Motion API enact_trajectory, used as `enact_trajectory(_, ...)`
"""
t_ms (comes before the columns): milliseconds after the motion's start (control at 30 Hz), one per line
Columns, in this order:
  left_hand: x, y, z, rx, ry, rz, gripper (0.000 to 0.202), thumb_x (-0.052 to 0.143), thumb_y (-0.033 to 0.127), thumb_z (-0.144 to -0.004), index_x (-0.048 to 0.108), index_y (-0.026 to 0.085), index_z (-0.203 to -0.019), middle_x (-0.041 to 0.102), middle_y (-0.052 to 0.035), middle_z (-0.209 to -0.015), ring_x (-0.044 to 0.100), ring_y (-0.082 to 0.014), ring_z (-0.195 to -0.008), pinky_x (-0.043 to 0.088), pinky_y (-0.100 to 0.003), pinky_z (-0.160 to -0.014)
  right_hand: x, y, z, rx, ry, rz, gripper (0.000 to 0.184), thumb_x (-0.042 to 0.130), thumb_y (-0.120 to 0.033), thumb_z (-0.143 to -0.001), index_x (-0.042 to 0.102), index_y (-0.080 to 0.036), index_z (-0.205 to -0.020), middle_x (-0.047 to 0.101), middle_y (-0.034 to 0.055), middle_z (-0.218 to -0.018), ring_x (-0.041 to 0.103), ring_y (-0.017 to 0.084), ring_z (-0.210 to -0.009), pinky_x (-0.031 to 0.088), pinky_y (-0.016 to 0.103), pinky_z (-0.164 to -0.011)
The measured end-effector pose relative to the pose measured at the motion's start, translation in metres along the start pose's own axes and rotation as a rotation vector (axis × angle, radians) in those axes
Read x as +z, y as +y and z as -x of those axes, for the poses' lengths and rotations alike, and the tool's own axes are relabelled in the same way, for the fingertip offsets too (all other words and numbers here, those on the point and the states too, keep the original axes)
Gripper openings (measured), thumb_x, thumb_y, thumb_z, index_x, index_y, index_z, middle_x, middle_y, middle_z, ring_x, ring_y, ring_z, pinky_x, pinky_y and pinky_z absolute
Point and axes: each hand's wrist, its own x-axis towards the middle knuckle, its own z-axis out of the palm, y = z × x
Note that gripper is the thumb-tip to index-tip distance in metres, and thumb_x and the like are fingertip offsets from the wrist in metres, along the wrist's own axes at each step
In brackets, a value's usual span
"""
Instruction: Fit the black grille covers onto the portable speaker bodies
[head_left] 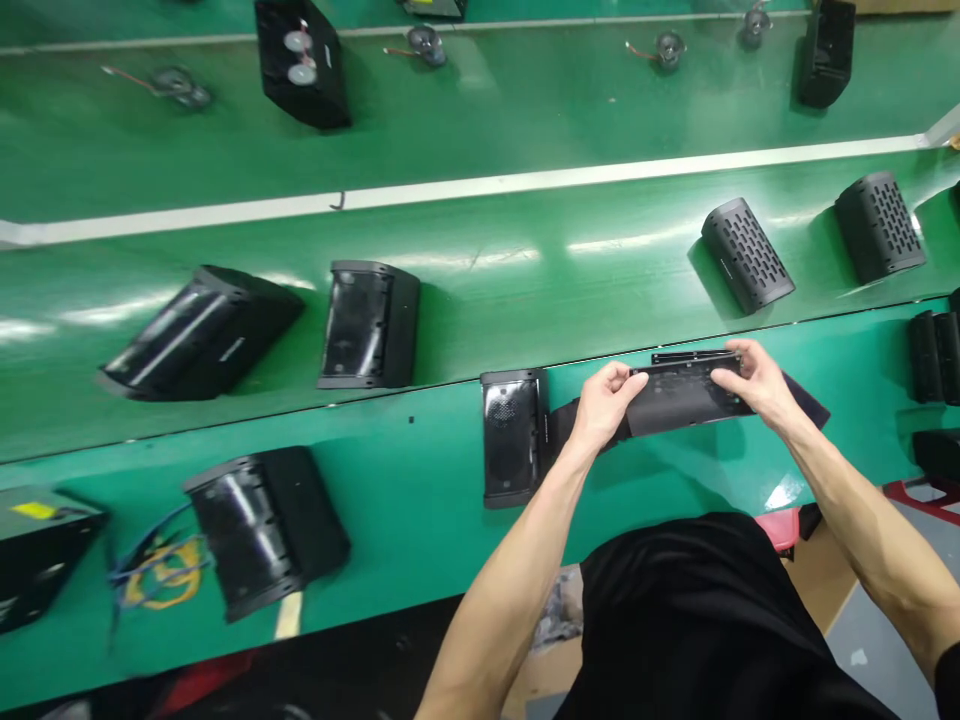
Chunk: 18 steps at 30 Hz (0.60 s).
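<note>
Head view, only one: both hands on a black panel, held just above the near edge of the green worktable, in front of the person. Left hand pinches its left end, thumb near the upper edge, fingers curled behind. Right hand grips toward the other end, thumb flat on the face, fingers over the top edge. Two-ended hold looks meant to keep a long, thin part level and stop it flexing or twisting; thumbs up front probably give pressing control along that edge. A thin slotted strip shows right behind the upper edge; can't tell if it's joined to the panel. Dark flat piece sticks out past the right wrist, overlap hidden. Black box sits just left of the left hand, glossy face up, likely parked there for easy reach. Another box is well off to the left, beside tangled cables. On the green strip beyond, glossy-faced boxes stand left, two grille-faced boxes right; the spacing probably leaves each one room to be grabbed.
</note>
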Motion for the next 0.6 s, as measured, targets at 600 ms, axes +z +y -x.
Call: enact_trajectory(600, -0.014, -0.01, 0.145, -0.16, 0.035, 0.316, 0.057, 0.099, 0.046, -0.062, 0.069, 0.02, -0.104, 0.072, -0.0004, -0.089, 0.063, -0.0112, -0.068, 0.05, -0.02, -0.055, 0.025, 0.013, 0.104, 0.186, -0.199, -0.475, 0.047, 0.092, -0.055, -0.069, 0.072, -0.023, -0.096, 0.077, 0.0017, -0.083, 0.069, 0.02, -0.071, 0.056, 0.031, -0.069)
